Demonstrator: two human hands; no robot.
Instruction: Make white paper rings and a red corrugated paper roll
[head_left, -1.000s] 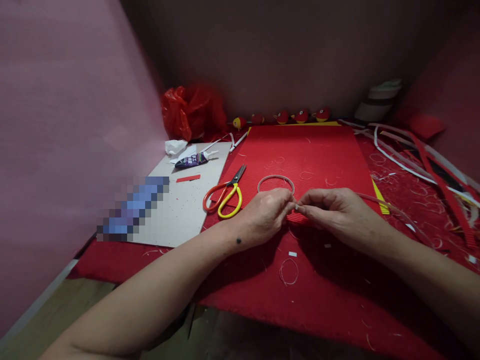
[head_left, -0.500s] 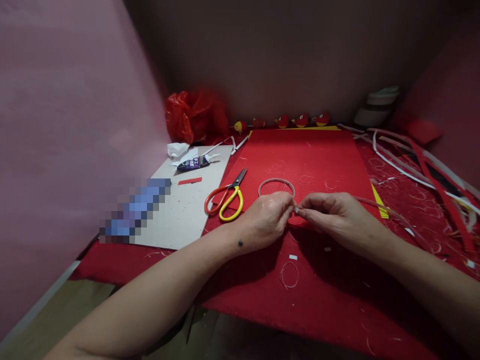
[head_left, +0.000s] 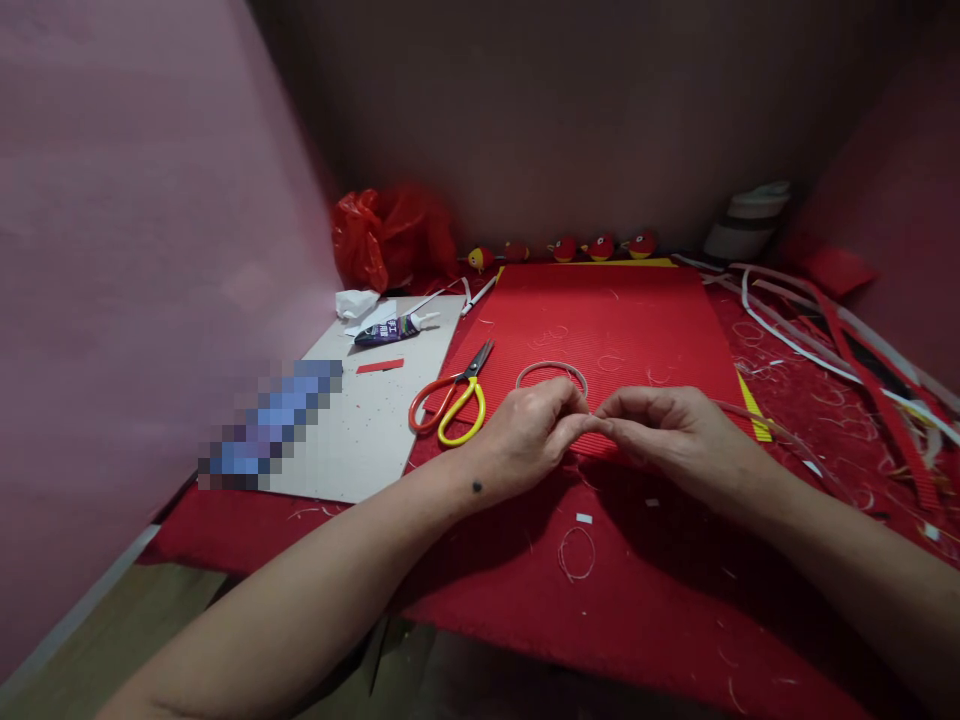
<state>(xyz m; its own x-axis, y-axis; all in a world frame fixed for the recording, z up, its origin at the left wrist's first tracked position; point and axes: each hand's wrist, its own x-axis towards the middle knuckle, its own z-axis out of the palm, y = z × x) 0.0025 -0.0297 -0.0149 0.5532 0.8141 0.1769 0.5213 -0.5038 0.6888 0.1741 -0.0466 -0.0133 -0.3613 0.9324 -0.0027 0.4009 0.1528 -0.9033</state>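
My left hand (head_left: 544, 425) and my right hand (head_left: 656, 430) meet fingertip to fingertip above the front of a red corrugated sheet (head_left: 600, 310). Both are closed in a pinch on a thin pale paper strip (head_left: 553, 366). The strip curves in a loop behind my left hand, and a long end trails out past my right wrist. Where the fingers meet, its end is hidden. Left of my left hand lie scissors (head_left: 457, 400) with one red and one yellow handle, blades pointing away.
A grey board (head_left: 367, 430) at left carries a glue tube (head_left: 386, 330), a red paper piece (head_left: 380, 366) and crumpled white paper (head_left: 356, 302). Behind are a red plastic bag (head_left: 390, 235) and several small red bird figures (head_left: 600, 248). Loose strips (head_left: 840, 330) tangle at right.
My left thumb has moved forward against my right fingertips, covering the small pale end that showed between them. The view has shifted slightly; both hands keep their pinch.
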